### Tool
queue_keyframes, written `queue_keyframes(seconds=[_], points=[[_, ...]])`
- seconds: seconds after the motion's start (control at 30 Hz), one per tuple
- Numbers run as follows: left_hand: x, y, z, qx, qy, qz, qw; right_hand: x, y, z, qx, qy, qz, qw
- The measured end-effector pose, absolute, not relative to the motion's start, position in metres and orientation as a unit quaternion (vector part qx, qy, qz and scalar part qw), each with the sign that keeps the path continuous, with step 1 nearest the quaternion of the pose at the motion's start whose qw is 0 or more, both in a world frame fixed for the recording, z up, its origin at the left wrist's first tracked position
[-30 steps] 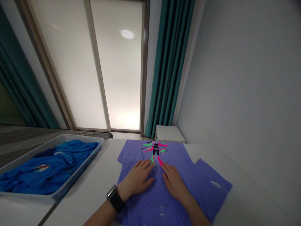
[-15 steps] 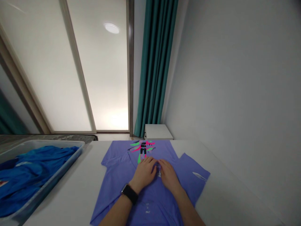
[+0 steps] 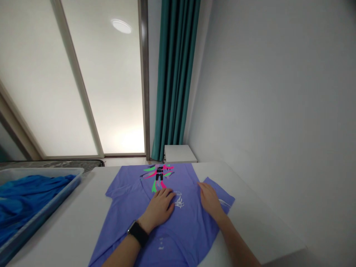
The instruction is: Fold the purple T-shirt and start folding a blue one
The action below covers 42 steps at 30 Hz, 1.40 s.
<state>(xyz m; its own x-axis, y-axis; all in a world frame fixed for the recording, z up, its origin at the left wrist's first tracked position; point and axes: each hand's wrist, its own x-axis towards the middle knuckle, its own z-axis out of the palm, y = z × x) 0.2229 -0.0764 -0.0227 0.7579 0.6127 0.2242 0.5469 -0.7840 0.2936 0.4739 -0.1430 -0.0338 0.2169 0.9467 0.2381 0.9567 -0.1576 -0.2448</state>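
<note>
The purple T-shirt (image 3: pixel 183 230) lay spread flat on the white table (image 3: pixel 83 218), its printed end toward the far edge. The left hand (image 3: pixel 160 209), with a dark watch (image 3: pixel 138 232) on the wrist, rested palm-down at the shirt's middle, fingers extended and close together, gripping nothing. The right hand (image 3: pixel 210 200) lay flat near the shirt's right edge, beside the sleeve, fingers straight and holding nothing. Bare tabletop remained on both sides of the garment, and on the right it ran out to the table's edge by the wall. A grey tray (image 3: pixel 52 207) holding blue garments (image 3: pixel 25 196) stood at the left, well apart from the shirt.
</note>
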Motion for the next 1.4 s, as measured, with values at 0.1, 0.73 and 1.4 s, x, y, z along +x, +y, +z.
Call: queue_keyframes(seconds=[0.1, 0.73, 1.4], points=[[0.223, -0.077, -0.023, 0.932, 0.314, 0.151, 0.100, 0.497, -0.146, -0.030, -0.793, -0.595, -0.038, 0.122], [0.314, -0.061, 0.011, 0.940, 0.188, 0.157, 0.237, 0.535, -0.134, -0.017, -0.890, -0.453, -0.044, 0.036], [0.336, -0.041, -0.005, 0.764, 0.257, 0.226, 0.547, 0.435, -0.165, 0.023, -0.746, -0.662, -0.065, 0.033]])
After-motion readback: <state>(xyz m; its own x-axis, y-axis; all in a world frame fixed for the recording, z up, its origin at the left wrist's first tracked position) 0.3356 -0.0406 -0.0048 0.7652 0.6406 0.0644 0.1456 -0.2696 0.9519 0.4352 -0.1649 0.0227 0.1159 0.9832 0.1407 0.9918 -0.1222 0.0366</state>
